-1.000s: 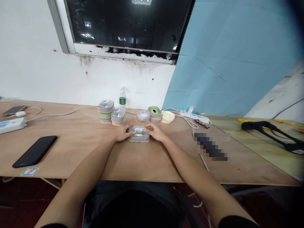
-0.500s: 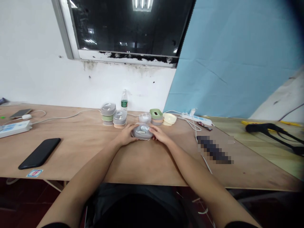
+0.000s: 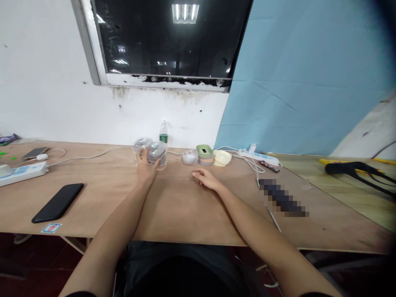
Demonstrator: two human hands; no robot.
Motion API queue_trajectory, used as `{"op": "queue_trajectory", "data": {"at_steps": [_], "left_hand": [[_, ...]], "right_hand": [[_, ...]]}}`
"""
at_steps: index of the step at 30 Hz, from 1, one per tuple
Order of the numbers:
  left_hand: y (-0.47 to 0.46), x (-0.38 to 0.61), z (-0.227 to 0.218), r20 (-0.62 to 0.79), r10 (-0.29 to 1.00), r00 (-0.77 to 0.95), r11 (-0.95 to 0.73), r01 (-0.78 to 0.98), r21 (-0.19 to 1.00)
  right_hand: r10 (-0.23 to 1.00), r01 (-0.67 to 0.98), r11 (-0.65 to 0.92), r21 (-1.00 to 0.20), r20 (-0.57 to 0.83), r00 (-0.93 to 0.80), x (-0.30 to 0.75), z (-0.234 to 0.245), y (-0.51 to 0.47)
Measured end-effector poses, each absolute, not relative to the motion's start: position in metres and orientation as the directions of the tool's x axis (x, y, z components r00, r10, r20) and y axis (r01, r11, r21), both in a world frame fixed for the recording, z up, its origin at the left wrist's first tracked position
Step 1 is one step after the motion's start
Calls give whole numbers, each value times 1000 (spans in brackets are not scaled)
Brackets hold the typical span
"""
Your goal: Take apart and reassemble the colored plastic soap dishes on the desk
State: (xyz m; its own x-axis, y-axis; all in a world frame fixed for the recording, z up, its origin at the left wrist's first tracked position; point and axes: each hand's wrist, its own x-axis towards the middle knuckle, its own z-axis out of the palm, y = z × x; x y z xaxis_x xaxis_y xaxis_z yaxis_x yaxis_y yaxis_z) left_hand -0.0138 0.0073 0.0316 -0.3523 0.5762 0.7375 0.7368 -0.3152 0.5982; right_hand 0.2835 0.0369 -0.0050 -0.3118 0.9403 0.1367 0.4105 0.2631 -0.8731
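My left hand (image 3: pixel 145 167) grips a translucent plastic container with a grey lid (image 3: pixel 156 152), which stands on or against a low stack at the far side of the table. Whether it sits squarely on the stack, I cannot tell. Just left of it is a second lidded stack (image 3: pixel 142 145), partly hidden by my fingers. My right hand (image 3: pixel 207 180) rests on the bare plywood tabletop (image 3: pixel 176 206), holding nothing. Nearest to it, further back, are a clear round bowl (image 3: pixel 189 157) and a green-lidded stack (image 3: pixel 204 155).
A cream dish (image 3: pixel 222 157) and a water bottle (image 3: pixel 163 134) stand along the wall. A black phone (image 3: pixel 57 202) lies at left, near a white power strip (image 3: pixel 23 173). Cables run along the back. A pixelated object (image 3: pixel 281 198) lies at right.
The grey-lidded container has left the middle of the table and gone back and left with my left hand. My right hand has let go of it and stays on the table.
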Motion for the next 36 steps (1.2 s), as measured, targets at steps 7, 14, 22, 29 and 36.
{"op": "queue_trajectory", "data": {"at_steps": [7,14,22,29,36], "left_hand": [[9,-9,24,698,637,-328,-282,743,607],[13,-6,24,718,650,-249,-286,795,535],[20,-9,24,704,656,-270,-269,789,553],[5,-4,31,780,584,-223,-395,762,514],[-12,26,26,640,730,240,-556,753,353]], "right_hand": [[940,431,262,-864,128,-316,284,-2,33],[941,432,258,-864,123,-315,284,0,32],[934,446,306,-841,173,-313,285,-5,35],[900,569,365,-737,435,-14,306,-7,58],[832,703,77,-707,434,346,362,-6,88]]}}
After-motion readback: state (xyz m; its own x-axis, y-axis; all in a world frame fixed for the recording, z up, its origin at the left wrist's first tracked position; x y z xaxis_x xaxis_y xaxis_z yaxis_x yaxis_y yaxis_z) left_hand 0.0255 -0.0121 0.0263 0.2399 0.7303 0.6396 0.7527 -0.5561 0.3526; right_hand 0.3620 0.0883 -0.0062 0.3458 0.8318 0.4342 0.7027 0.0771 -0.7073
